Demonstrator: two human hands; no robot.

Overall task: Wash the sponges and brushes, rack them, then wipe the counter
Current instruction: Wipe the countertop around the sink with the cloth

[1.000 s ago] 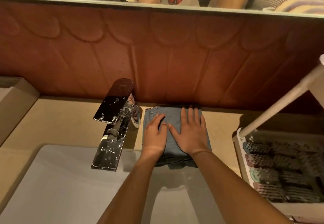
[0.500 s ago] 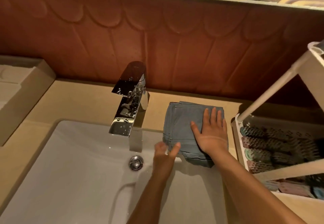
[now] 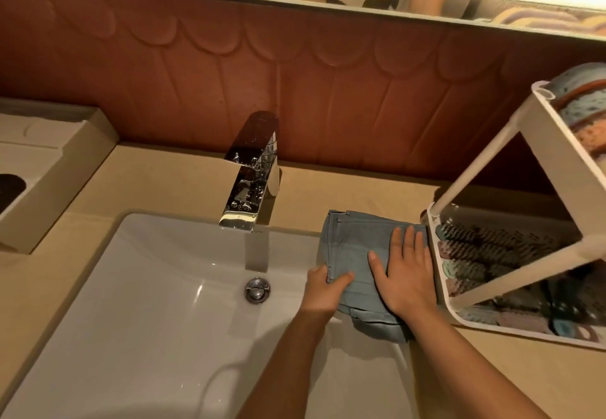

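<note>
Head view, items as seen:

- Folded blue cloth: it lay flat on the beige counter, right of the faucet and just beside the base of the white rack. Its near edge hung over the rim of the sink.
- Your left hand: it sat at the cloth's near-left corner with the thumb laid on top of the fabric. It pinched that edge, but the other fingers were mostly hidden, so you could not tell how they lay.
- Your right hand: it was palm down on the right half of the cloth, pressing it to the counter. The fingers were straight and slightly apart, and the thumb was spread out to the left.
- Brushes: several lay in a row on the rack's lower tier, bristles showing, in pale pink and green tones.
- Sponges: these were stacked on the upper tier and only partly in frame.
- Sink: a white basin with a chrome drain plug below the faucet spout. The faucet carried water drops.
- Beige box: this stood on the counter at the far left, well apart from both of your hands.
</note>
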